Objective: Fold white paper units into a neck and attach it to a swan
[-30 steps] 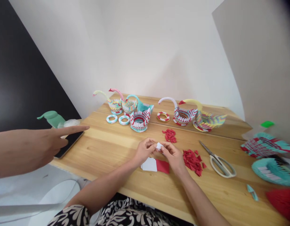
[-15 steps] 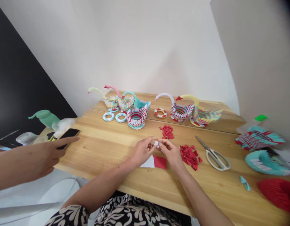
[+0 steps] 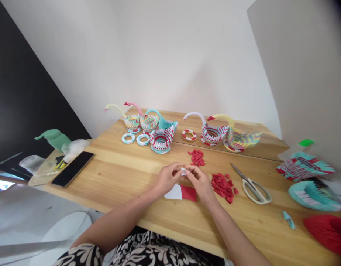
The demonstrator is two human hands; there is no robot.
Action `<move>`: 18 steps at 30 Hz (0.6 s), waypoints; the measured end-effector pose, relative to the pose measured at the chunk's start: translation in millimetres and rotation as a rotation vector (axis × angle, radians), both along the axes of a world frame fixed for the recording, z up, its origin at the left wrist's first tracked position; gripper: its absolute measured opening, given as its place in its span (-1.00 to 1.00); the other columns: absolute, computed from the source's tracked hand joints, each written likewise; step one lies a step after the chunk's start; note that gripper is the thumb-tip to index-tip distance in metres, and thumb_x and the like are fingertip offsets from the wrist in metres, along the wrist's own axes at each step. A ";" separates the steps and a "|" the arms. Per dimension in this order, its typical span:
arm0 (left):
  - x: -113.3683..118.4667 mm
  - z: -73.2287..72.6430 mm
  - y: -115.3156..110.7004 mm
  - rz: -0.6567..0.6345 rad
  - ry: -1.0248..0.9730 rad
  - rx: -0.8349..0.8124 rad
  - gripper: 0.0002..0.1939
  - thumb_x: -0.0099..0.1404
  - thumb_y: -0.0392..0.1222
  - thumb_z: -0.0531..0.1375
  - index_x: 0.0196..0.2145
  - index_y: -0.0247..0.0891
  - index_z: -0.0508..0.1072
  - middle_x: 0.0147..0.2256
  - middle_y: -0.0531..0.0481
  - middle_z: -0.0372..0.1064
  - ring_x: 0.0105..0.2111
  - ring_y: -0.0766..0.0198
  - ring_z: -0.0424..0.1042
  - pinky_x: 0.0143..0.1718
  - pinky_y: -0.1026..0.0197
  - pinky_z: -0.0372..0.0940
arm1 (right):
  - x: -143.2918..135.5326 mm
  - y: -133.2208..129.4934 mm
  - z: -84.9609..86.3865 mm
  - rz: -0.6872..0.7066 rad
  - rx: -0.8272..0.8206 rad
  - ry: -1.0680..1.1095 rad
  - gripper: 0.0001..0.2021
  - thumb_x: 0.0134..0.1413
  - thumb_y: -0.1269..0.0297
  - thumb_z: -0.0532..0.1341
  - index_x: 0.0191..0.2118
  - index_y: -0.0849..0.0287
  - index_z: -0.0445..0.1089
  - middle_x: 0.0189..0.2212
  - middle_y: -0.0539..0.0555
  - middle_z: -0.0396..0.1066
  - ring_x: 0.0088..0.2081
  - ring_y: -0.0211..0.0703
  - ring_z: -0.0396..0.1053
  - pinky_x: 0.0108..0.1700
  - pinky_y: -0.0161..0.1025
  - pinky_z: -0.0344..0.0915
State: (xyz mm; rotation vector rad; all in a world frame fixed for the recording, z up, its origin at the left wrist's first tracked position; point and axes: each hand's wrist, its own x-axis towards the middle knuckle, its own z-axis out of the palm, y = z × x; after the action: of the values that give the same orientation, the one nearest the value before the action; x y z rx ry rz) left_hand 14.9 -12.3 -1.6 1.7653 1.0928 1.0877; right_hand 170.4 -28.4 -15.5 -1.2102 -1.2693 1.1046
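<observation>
A small white piece of paper [image 3: 183, 171] is pinched between the fingertips of both hands above the table. My left hand [image 3: 168, 177] grips it from the left, and my right hand [image 3: 199, 181] from the right; the fingers hide part of its folds. Just below them lie a white paper sheet [image 3: 174, 192] and a red paper sheet [image 3: 188, 193], side by side. Red folded paper pieces [image 3: 222, 186] form a heap beside my right hand. Beyond the hands is a smaller heap of red pieces [image 3: 197, 157].
Scissors [image 3: 252, 184] lie to the right. Several folded-paper swans [image 3: 161, 140] and rings [image 3: 189, 135] stand along the back. A phone [image 3: 73, 169] and a green bottle [image 3: 52, 138] are at left. Teal [image 3: 311, 194] and red paper parts [image 3: 325, 229] sit at far right.
Another person's hand and forearm, over the phone at left before, have gone out of view. My hands stay in place, and the white paper between them has tilted slightly.
</observation>
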 end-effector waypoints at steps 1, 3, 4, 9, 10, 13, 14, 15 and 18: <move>0.5 -0.7 0.5 0.014 -0.020 0.004 -0.77 0.24 -0.26 0.12 -0.17 -0.29 0.49 -0.46 0.02 0.45 -0.51 0.35 0.33 -0.47 0.34 0.17 | 0.4 2.6 1.7 -0.003 -0.004 0.003 -0.69 0.01 0.01 0.26 -0.20 0.12 0.45 -0.32 0.05 0.49 -0.31 -0.14 0.42 -0.16 -0.17 0.36; 0.1 -1.3 2.0 0.046 -0.078 0.014 -0.80 0.23 -0.25 0.13 -0.23 -0.29 0.51 -0.41 -0.01 0.48 -0.47 0.33 0.37 -0.43 0.32 0.21 | 2.1 12.4 7.7 -0.021 0.005 0.009 -0.66 0.01 -0.01 0.25 -0.17 0.10 0.45 -0.25 0.07 0.49 -0.24 -0.11 0.44 -0.10 -0.12 0.36; -1.5 -0.5 3.7 0.065 -0.131 0.009 -0.81 0.22 -0.24 0.14 -0.24 -0.28 0.51 -0.39 -0.02 0.49 -0.45 0.32 0.39 -0.40 0.31 0.23 | 3.4 19.6 11.6 -0.025 0.015 0.007 -0.64 0.00 -0.02 0.26 -0.15 0.09 0.45 -0.22 0.08 0.49 -0.20 -0.08 0.44 -0.07 -0.10 0.36; -36.7 14.9 38.2 0.377 -0.667 -0.074 -0.74 0.17 -0.16 0.22 -0.17 -0.26 0.44 -0.37 -0.02 0.46 -0.42 0.32 0.41 -0.32 0.28 0.29 | 6.9 70.4 26.9 0.082 0.053 0.014 -0.60 0.04 0.00 0.22 -0.01 0.03 0.41 -0.02 0.12 0.45 0.03 0.00 0.37 0.03 -0.04 0.32; -47.8 18.1 51.3 0.462 -0.782 -0.069 -0.73 0.15 -0.15 0.24 -0.18 -0.26 0.42 -0.39 0.01 0.44 -0.44 0.35 0.40 -0.32 0.28 0.29 | 5.4 81.5 26.6 0.099 0.042 0.018 -0.59 0.06 0.01 0.21 0.02 0.01 0.40 0.02 0.12 0.43 0.05 0.01 0.35 0.04 -0.02 0.31; -76.5 21.0 95.5 0.558 -1.081 -0.128 -0.74 0.08 -0.23 0.28 -0.24 -0.25 0.37 -0.46 0.08 0.39 -0.46 0.40 0.39 -0.31 0.31 0.26 | -7.0 112.9 18.9 0.141 0.004 0.003 -0.55 0.02 0.09 0.23 0.07 0.01 0.36 0.13 0.12 0.32 0.12 0.06 0.29 0.06 0.04 0.29; -82.3 19.2 109.5 0.555 -1.100 -0.162 -0.75 0.08 -0.26 0.27 -0.26 -0.25 0.35 -0.49 0.10 0.38 -0.48 0.41 0.38 -0.33 0.32 0.25 | -13.3 121.9 15.1 0.152 0.003 -0.001 -0.53 0.00 0.13 0.23 0.09 0.01 0.34 0.16 0.11 0.28 0.14 0.06 0.26 0.07 0.05 0.28; -85.6 16.3 122.0 0.545 -1.106 -0.192 -0.77 0.07 -0.28 0.27 -0.29 -0.27 0.33 -0.51 0.10 0.37 -0.51 0.41 0.37 -0.36 0.32 0.24 | -20.1 129.9 11.4 0.164 0.007 0.000 -0.51 -0.02 0.18 0.23 0.10 0.01 0.33 0.17 0.10 0.27 0.15 0.05 0.25 0.07 0.05 0.28; -84.5 3.9 149.0 0.499 -1.088 -0.262 -0.78 0.05 -0.30 0.28 -0.34 -0.29 0.32 -0.57 0.11 0.34 -0.57 0.42 0.34 -0.43 0.34 0.21 | -39.1 147.5 2.3 0.195 0.032 0.010 -0.49 -0.03 0.29 0.19 0.12 0.01 0.31 0.11 0.06 0.34 0.10 0.01 0.30 0.07 0.05 0.28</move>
State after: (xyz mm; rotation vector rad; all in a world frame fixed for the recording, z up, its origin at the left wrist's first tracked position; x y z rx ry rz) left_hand -69.6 136.6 2.3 0.4818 0.8818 1.7784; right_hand 131.3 119.1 -13.2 -1.0728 -1.4151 1.2239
